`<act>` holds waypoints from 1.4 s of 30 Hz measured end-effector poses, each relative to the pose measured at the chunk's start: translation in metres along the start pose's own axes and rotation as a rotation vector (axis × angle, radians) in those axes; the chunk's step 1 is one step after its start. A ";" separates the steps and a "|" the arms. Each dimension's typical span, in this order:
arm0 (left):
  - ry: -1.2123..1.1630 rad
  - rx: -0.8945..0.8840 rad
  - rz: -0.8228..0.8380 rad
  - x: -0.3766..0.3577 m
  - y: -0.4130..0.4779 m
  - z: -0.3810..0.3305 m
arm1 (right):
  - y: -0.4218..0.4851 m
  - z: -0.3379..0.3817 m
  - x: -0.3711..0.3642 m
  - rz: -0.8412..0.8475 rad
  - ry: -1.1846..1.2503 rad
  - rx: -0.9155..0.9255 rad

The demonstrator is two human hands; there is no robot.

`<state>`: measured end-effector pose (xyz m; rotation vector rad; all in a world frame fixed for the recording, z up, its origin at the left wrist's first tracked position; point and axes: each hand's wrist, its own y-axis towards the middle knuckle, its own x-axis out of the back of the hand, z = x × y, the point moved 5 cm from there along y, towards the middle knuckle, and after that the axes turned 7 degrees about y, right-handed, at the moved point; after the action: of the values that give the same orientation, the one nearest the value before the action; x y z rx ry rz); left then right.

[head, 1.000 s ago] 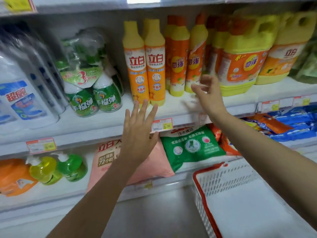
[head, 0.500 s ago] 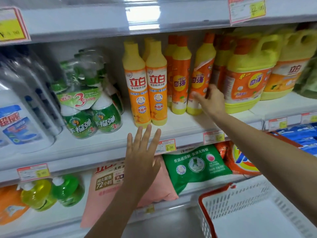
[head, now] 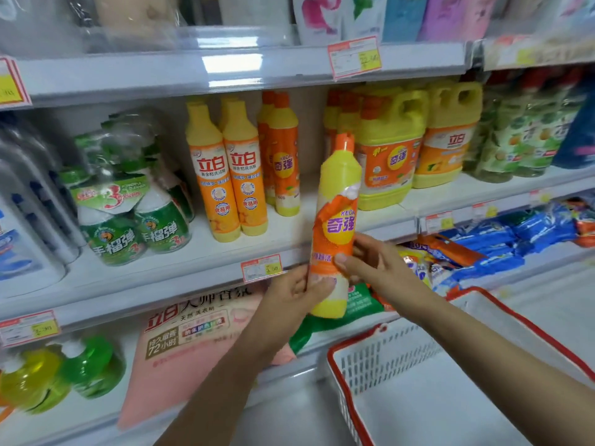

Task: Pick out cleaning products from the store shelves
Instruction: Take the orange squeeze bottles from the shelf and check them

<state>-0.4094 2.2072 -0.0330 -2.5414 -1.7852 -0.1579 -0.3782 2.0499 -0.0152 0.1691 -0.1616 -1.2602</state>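
Note:
A yellow and orange dish soap bottle with an orange cap stands upright in the air in front of the middle shelf. My right hand grips its lower body from the right. My left hand holds its base from the left. Behind it on the shelf stand two orange-labelled yellow bottles, more orange bottles and two big yellow jugs.
A white basket with a red rim sits low right, under my right forearm. Green spray bottles stand at the shelf's left. A pink bag and a green bag lie on the lower shelf. Blue packets lie at right.
My right hand has pulled the bottle off the shelf toward me. My left hand has risen and closed on its base. The view has tilted upward.

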 end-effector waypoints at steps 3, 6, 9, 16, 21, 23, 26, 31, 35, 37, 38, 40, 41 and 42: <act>-0.092 0.033 0.068 -0.017 -0.012 0.016 | -0.022 -0.005 0.008 -0.001 -0.007 0.002; -0.032 0.077 0.123 -0.029 -0.024 0.033 | -0.027 0.001 0.025 -0.139 0.153 -0.012; 0.062 0.102 0.100 -0.040 -0.031 0.047 | -0.029 -0.001 0.033 -0.232 0.147 -0.009; 0.214 0.144 0.020 -0.053 -0.032 0.066 | -0.047 -0.020 0.050 -0.276 0.090 -0.167; 0.426 0.051 0.003 -0.067 -0.032 0.081 | -0.064 -0.020 0.075 -0.247 0.064 -0.195; 0.577 0.005 0.024 -0.077 -0.029 0.088 | -0.072 -0.025 0.084 -0.312 0.033 -0.181; 0.815 -0.064 0.112 -0.088 -0.024 0.109 | -0.087 -0.039 0.093 -0.372 0.025 -0.153; 1.226 -0.117 0.327 -0.087 -0.032 0.161 | -0.105 -0.087 0.099 -0.405 -0.342 -0.144; 1.362 -0.117 0.383 -0.083 -0.037 0.188 | -0.118 -0.154 0.086 -0.269 -0.419 -0.234; 1.356 -0.081 0.335 -0.078 -0.035 0.193 | -0.122 -0.187 0.077 -0.188 -0.402 -0.281; 1.349 -0.048 0.330 -0.076 -0.034 0.195 | -0.122 -0.201 0.072 -0.158 -0.395 -0.291; 1.342 -0.002 0.337 -0.074 -0.034 0.199 | -0.121 -0.221 0.062 -0.121 -0.380 -0.297; 1.345 0.004 0.338 -0.073 -0.035 0.200 | -0.120 -0.229 0.058 -0.111 -0.370 -0.298; 1.344 0.005 0.337 -0.073 -0.035 0.200 | -0.119 -0.235 0.054 -0.104 -0.361 -0.299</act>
<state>-0.4539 2.1675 -0.2403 -1.7550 -0.7795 -1.3842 -0.4228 1.9719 -0.2690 -0.3138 -0.2739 -1.3955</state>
